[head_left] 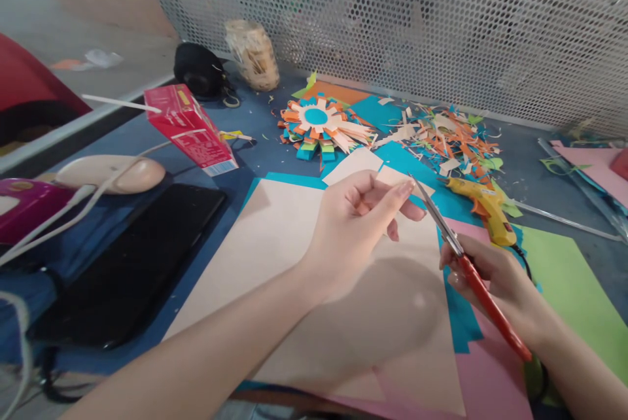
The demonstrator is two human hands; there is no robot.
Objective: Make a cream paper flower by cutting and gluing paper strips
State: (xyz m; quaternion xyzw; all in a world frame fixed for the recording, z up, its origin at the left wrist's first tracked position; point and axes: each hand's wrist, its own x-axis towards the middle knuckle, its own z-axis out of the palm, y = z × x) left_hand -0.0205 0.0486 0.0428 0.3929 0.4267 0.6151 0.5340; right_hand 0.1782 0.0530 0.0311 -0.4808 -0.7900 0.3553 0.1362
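The left hand (356, 227) is pinching a small pale paper piece (397, 179) between thumb and fingertips. The right hand (500, 282) is grasping red-handled scissors (449, 237), their blades pointing up and away, the tips sitting just beside the left fingertips and the paper piece. Below the hands, a large cream sheet (255, 243) is lying flat, with blue paper (458, 322) and pink paper (490, 374) showing from under it by the right hand. A yellow glue gun (485, 207) is resting just beyond the right hand, and a green sheet (574, 276) is spreading to its right. Beyond the left hand, a layered paper flower (315, 117) is lying near a heap of coloured scraps (451, 135). Well left of the hands, a black phone (132, 263) is lying on the blue desk (260, 152), and a red drink carton (189, 125) with a straw is standing tilted past it. Farthest out, a perforated panel (392, 21) is rising behind everything.
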